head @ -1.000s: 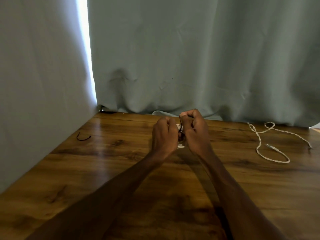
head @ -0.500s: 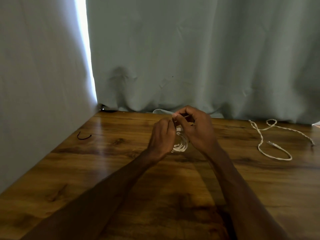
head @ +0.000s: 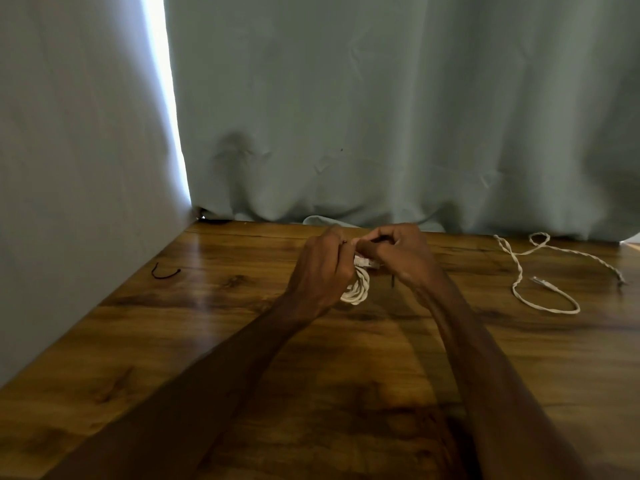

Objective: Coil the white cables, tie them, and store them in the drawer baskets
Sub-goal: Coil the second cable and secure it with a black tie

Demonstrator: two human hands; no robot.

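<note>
- Both hands are up at the middle of the brown wood-grain worktop [head: 221,344], drawn close together and almost touching at the fingertips.
- The left hand [head: 320,271] has its fingers curled round the coiled white braided cable [head: 358,291]; the loops hang out below the palm, close over the wood, and I cannot tell whether they touch it.
- The right hand [head: 403,259] sits at three o'clock of the left; thumb and forefinger are pinched in at the top of the coil, right above a small white plug [head: 365,263] that pokes out between the two hands.
- A thin dark strand [head: 392,283] dangles under the right hand; what it joins to is too small to make out.
- Out at three o'clock of the hands, well apart from them, a loose white braided cable [head: 518,273] sprawls on the worktop in open curves; one end loops near the far edge, and a pale connector [head: 541,281] lies inside the bend.
- Over at nine o'clock, near the left edge, a short black curved tie [head: 165,274] lies on its own on the wood.
- At twelve o'clock a grey-green creased curtain [head: 381,116] hangs down to the back of the worktop; a bright strip of light [head: 157,64] shows at eleven o'clock where it meets the plain grey panel [head: 69,168] on the left.
</note>
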